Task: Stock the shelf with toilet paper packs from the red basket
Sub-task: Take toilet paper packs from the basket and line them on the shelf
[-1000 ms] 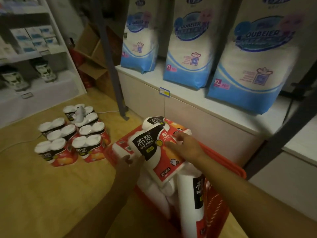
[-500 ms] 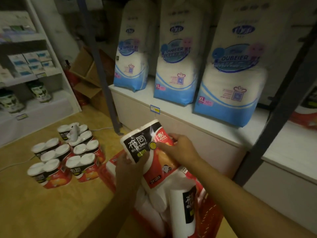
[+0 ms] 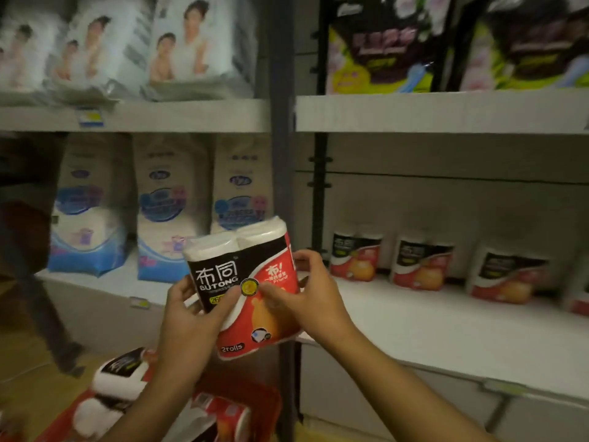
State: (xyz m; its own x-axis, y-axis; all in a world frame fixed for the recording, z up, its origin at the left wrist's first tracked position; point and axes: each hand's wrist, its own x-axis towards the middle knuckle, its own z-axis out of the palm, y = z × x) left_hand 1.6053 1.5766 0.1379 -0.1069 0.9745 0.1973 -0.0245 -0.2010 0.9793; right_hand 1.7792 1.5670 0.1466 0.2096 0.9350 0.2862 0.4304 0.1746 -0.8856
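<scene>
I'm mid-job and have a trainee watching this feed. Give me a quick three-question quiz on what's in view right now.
1. True or false: both hands grip the two-roll toilet paper pack.
2. Where do the matching packs already stocked stand? A) on the top shelf, B) on the lower shelf right of the dark upright post, C) on the floor.
3. Fill in: more packs lie below in the red ____.

Key:
1. True: the left hand and the right hand hold it from either side.
2. B
3. basket
</scene>
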